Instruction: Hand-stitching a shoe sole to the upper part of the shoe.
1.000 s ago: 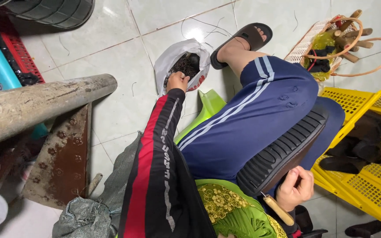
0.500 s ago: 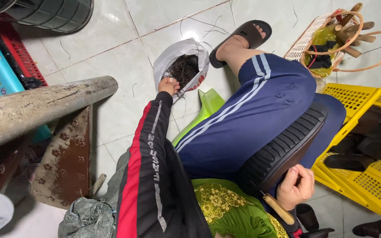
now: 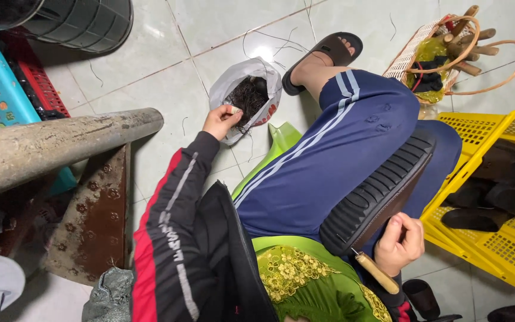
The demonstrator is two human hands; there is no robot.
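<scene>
On the floor, left hand (image 3: 220, 121) fingers gripping white plastic bag (image 3: 233, 83); right hand (image 3: 399, 243) seemingly around wooden-handled tool (image 3: 377, 272).

There were two hands: the left hand (image 3: 220, 119) and the right hand (image 3: 402, 243). One white plastic bag (image 3: 230, 83) of dark fibres lay on the floor. One black ridged pad (image 3: 382, 188) and one wooden-handled tool (image 3: 377, 272) showed. One yellow crate (image 3: 478, 128), one wicker basket (image 3: 415, 50), one black sandal (image 3: 329, 50), one grey pipe (image 3: 55, 146) and one dark bucket (image 3: 84, 21) were counted.
</scene>
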